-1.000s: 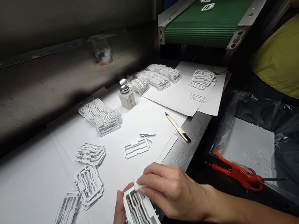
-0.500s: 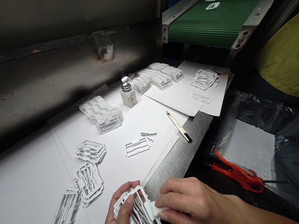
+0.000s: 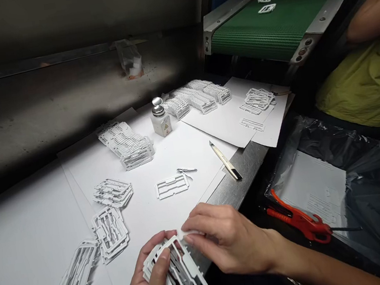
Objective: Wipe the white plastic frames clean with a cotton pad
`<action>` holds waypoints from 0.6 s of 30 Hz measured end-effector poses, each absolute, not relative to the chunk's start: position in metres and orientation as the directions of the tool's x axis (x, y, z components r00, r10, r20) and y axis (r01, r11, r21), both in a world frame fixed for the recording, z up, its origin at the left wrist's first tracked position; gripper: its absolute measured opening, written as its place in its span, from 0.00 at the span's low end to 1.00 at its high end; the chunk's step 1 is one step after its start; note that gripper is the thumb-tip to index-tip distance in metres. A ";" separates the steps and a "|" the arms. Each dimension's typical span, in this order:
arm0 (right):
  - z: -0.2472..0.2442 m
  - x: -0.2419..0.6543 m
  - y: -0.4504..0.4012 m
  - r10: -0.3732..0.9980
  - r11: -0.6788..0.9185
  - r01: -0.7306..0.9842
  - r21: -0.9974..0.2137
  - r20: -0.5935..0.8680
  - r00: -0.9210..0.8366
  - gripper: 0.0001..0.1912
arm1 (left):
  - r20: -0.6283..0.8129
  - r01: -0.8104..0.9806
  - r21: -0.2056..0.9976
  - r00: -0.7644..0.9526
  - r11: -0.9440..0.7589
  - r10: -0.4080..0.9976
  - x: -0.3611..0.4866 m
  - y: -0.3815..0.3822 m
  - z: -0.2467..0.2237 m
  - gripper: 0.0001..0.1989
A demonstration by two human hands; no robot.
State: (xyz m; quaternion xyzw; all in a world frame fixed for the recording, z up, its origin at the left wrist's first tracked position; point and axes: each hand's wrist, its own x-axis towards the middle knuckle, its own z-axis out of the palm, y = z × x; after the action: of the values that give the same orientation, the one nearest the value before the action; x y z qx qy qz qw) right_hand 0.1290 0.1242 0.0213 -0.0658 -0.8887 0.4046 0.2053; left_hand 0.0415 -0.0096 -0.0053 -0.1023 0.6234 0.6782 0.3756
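So, from my end the left hand (image 3: 148, 282) sits low at the bottom edge of the view, thumb laid across the front of a bunch of frames (image 3: 193, 269) and fingers curled round behind, so it's clamped on them. The right hand (image 3: 229, 239) comes in from the lower right, forearm slanting up to the left, back of the hand facing me. Its thumb and forefinger are pinched together on a small white pad (image 3: 181, 233), right by the frames' top corner. I can't tell if pad and frame actually touch.

The frames are thin, white and rectangular, with slim bars running lengthwise and little nubs along the outer edge. They're tilted and a bit fanned out, held over the near edge of the table (image 3: 235, 192), and I get dark gaps through the openings. Past the hands, a knife (image 3: 226, 160) lies near the table's edge.
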 end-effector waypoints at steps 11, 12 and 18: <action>0.022 0.165 0.102 0.228 0.526 0.024 -0.850 0.113 -0.967 0.08 | -0.534 -0.557 0.827 -0.819 -0.069 0.212 0.032 -0.005 0.001 0.21; 0.022 0.169 0.102 0.216 0.512 0.021 -0.859 0.105 -0.971 0.09 | -0.526 -0.547 0.834 -0.827 -0.070 0.200 0.032 -0.005 0.001 0.21; 0.024 0.170 0.098 0.287 0.473 -0.056 -0.879 0.213 -0.934 0.09 | -0.495 -0.511 0.857 -0.852 -0.064 0.170 0.034 -0.004 0.002 0.22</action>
State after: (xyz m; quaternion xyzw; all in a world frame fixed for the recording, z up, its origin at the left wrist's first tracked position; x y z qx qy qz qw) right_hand 0.1698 0.0983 0.0239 -0.0687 -0.8415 0.5087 0.1683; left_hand 0.0341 -0.0037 0.0015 -0.1328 0.6418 0.7171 0.2372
